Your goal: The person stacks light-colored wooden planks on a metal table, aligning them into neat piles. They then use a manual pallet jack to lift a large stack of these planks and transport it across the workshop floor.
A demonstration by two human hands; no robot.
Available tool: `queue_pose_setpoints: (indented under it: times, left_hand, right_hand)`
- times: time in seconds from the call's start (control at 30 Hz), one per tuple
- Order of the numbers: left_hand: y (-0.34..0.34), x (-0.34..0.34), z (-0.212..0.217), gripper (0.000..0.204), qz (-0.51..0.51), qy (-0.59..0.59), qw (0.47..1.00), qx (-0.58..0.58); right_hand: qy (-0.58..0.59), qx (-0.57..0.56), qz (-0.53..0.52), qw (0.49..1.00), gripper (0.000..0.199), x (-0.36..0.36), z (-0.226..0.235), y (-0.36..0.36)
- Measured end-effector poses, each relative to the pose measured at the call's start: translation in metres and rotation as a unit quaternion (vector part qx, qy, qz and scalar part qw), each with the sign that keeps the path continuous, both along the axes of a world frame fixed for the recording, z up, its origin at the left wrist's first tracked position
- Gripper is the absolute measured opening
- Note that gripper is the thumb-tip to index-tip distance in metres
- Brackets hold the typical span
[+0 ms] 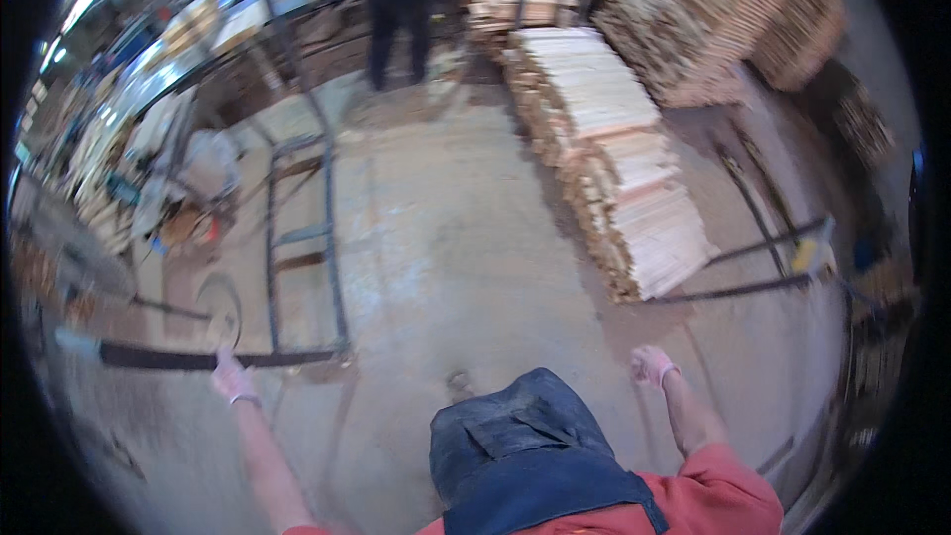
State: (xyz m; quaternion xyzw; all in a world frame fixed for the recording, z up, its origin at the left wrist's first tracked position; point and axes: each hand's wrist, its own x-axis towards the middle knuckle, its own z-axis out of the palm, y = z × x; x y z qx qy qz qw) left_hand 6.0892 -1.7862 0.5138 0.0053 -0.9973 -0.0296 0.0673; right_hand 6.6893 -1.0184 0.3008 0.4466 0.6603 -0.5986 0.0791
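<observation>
My left hand [234, 378], in a thin pale glove, overlaps the end part of a dark metal bar [158, 357] at the left. Just beyond its fingers is a pale roundish thing [225, 323] with a thin hoop beside it; blur hides whether I hold it or touch the bar. My right hand [652, 366], gloved the same way, hangs over the floor with its fingers curled in and nothing visible in them. It is nearest to the front end of a long stack of pale wooden slats [664, 238], apart from it.
A low dark metal frame [337, 267] lies on the floor [456, 208] at the left. Metal rails [743, 292] run out right of the slats. More wood stacks [684, 40] stand far right. A person [398, 10] stands at a long workbench [233, 25] at the back.
</observation>
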Motion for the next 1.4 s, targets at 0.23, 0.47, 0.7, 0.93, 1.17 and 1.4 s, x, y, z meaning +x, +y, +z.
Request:
queue_pose_setpoints:
  times: [0.23, 0.47, 0.7, 0.93, 1.17, 1.4]
  left_hand:
    - [0.006, 0.074, -0.059, 0.056, 0.069, -0.104, 0.777, 0.617]
    - [0.233, 0.424, -0.159, 0.031, 0.255, -0.500, 0.771, 0.302]
    - [0.249, 0.590, -0.140, 0.030, 0.360, -0.561, 0.676, 0.315]
    - [0.164, 0.573, -0.048, 0.014, 0.292, -0.400, 0.749, 0.441]
    - [0.146, 0.517, -0.084, 0.010, 0.230, -0.407, 0.779, 0.417]
    - [0.028, 0.522, -0.111, 0.018, 0.267, -0.460, 0.748, 0.395]
  right_hand:
    - [-0.008, 0.048, -0.394, 0.918, 0.028, 0.121, 0.044, 0.186]
    - [0.213, 0.138, -0.335, 0.907, 0.091, 0.224, 0.150, 0.268]
    - [0.540, -0.214, -0.167, 0.797, 0.066, 0.278, 0.124, 0.318]
    - [0.562, -0.244, -0.318, 0.724, 0.048, 0.212, 0.048, 0.327]
    - [0.516, -0.040, -0.511, 0.686, 0.049, 0.142, 0.095, 0.248]
    - [0.517, 0.043, -0.493, 0.698, 0.034, 0.144, 0.119, 0.231]
